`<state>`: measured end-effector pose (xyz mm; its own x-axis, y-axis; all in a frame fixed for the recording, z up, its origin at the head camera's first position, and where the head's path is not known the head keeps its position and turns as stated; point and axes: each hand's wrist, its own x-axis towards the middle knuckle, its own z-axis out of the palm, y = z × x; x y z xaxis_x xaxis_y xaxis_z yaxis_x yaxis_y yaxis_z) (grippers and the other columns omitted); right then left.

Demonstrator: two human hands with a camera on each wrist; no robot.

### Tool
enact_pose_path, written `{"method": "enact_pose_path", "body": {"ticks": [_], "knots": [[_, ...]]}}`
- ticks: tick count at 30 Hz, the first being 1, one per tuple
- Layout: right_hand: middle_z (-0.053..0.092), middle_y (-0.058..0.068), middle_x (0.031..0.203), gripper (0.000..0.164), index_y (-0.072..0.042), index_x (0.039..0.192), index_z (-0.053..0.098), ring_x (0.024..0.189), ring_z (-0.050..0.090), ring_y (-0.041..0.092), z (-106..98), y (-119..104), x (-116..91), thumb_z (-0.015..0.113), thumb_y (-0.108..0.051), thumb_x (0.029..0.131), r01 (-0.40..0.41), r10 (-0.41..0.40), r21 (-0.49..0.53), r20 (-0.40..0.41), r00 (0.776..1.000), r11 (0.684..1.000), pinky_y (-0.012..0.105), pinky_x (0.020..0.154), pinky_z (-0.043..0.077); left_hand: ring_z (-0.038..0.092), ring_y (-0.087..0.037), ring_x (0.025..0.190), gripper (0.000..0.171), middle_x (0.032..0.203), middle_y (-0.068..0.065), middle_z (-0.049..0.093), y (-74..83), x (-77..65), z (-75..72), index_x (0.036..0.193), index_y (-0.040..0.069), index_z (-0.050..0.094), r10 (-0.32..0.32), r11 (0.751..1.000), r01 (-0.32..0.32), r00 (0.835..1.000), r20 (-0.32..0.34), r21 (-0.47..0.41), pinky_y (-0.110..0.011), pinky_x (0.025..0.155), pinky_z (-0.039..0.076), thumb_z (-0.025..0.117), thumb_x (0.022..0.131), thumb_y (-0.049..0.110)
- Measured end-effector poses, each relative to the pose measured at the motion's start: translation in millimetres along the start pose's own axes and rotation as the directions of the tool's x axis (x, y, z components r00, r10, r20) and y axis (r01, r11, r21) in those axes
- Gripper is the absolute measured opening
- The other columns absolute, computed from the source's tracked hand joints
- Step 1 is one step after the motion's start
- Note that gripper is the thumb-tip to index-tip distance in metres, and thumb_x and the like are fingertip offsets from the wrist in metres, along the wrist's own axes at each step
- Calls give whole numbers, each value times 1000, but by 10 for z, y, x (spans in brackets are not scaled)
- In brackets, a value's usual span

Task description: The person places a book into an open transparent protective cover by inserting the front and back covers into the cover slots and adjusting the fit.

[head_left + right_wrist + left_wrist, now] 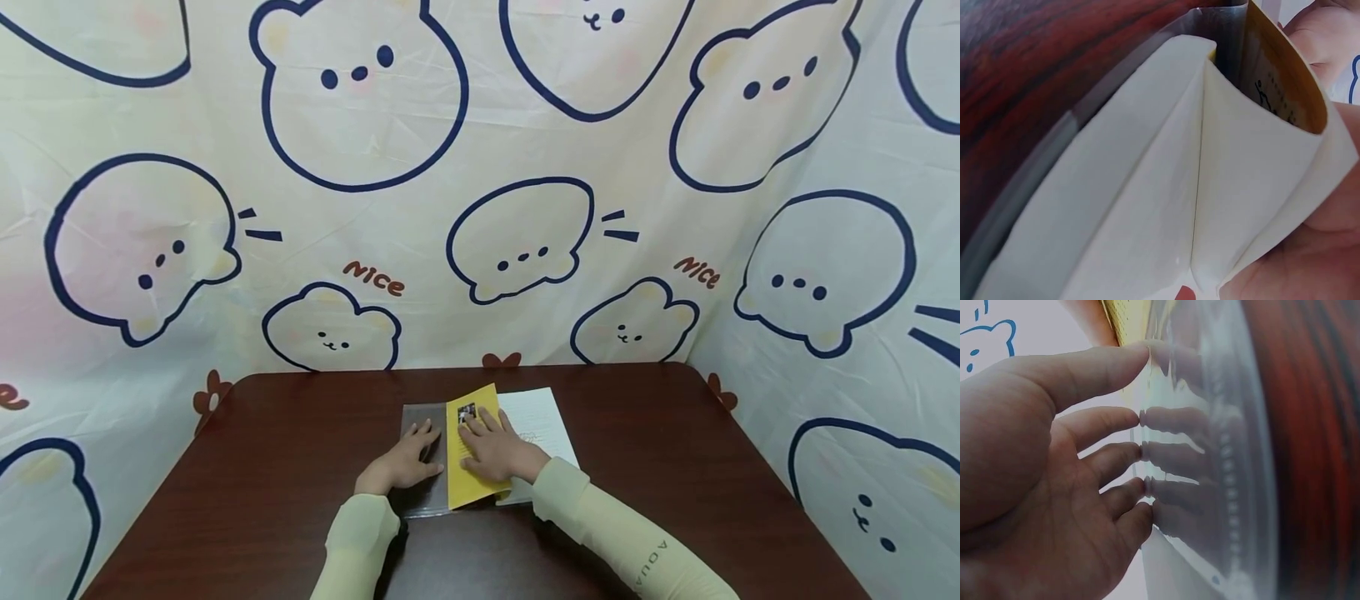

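Observation:
A book lies spread on the table, with a clear plastic cover (427,502) at its left, a yellow leaf (467,487) standing partly raised in the middle and white pages (534,410) at the right. My left hand (401,461) touches the plastic with the tips of its spread fingers; their reflections show in the sheet in the left wrist view. Across the yellow leaf rests my right hand (497,450), fingers extended near a small dark picture (467,412) printed on it. The right wrist view shows white leaves (1254,144) bowed up against this hand.
The dark brown wooden table (300,433) reaches to a pale cloth backdrop (420,333) with bear outlines, which surrounds it at the back and sides. The book lies near the middle of the tabletop.

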<state>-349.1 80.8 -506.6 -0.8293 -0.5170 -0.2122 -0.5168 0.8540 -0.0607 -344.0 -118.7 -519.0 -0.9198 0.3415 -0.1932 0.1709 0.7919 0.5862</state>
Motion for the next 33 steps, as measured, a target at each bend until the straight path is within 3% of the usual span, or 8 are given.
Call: {"method": "enact_pose_path", "body": {"ticks": [15, 20, 24, 27, 33], "knots": [[17, 4, 161, 65, -15, 153, 27, 150, 9, 24, 63, -127, 103, 40, -51, 99, 47, -48, -39, -32, 998, 998, 54, 119, 9, 13, -42, 146, 62, 158, -16, 23, -36, 29, 56, 147, 7, 39, 12, 1000, -12, 1000, -3, -26, -63, 111, 23, 63, 93, 26], [13, 10, 162, 67, -8, 152, 25, 150, 7, 26, 43, -89, 125, 42, -46, 100, 96, -91, 93, -55, 994, 991, 56, 118, 8, 12, -43, 146, 62, 158, -18, 23, -18, 11, 26, 147, 5, 38, 4, 999, -5, 1000, -10, -33, -64, 110, 22, 61, 94, 26], [8, 14, 162, 69, -4, 153, 20, 150, 3, 28, -1, 16, 126, 46, -39, 100, 130, -110, 270, -89, 990, 954, 53, 119, 9, 12, -42, 146, 63, 159, -17, 23, -18, 5, 3, 148, 7, 37, -10, 1000, 10, 1000, -7, -17, -65, 110, 22, 61, 94, 28], [2, 14, 162, 75, -3, 154, 15, 150, -1, 27, -60, 119, 77, 50, -39, 98, 113, -86, 380, -88, 992, 918, 48, 120, 12, 12, -41, 147, 63, 159, -16, 22, -25, 8, -1, 148, 8, 37, -17, 1000, 16, 1000, -12, -25, -65, 110, 22, 61, 93, 29], [-7, 12, 162, 87, -3, 154, 6, 150, -2, 25, -103, 260, -70, 57, -39, 93, 66, -53, 568, -39, 998, 821, 50, 119, 15, 9, -40, 147, 69, 160, -14, 21, -45, 9, 18, 150, 10, 33, -21, 997, 19, 999, -26, -75, -66, 111, 19, 63, 92, 30]]}}
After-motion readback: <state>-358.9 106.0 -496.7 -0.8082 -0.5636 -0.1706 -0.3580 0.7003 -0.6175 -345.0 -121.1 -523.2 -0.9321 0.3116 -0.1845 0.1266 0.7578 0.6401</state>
